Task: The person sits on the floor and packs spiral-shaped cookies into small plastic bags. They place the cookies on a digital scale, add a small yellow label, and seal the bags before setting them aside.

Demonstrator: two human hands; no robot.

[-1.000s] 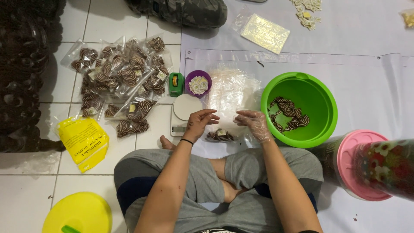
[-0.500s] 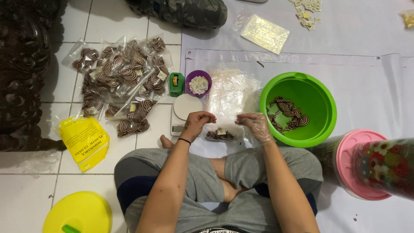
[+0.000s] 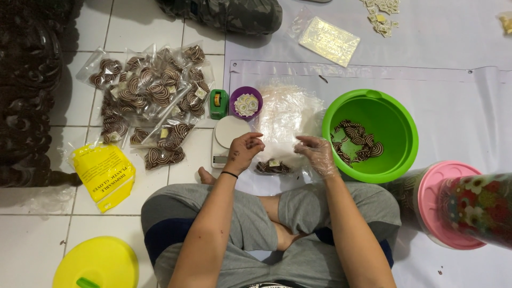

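Both hands pinch a clear bag's top edge: left hand bare, right hand gloved. The bag, holding striped cookies, sits between them; glare blurs its outline. Green bowl right.

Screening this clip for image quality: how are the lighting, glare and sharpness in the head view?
Head view: even indoor light with soft shadows; mild glare on the clear bag between the left hand and gloved right hand; centre sharp; the floral container at the right edge is blurred and stretched; the carved furniture is very dark.
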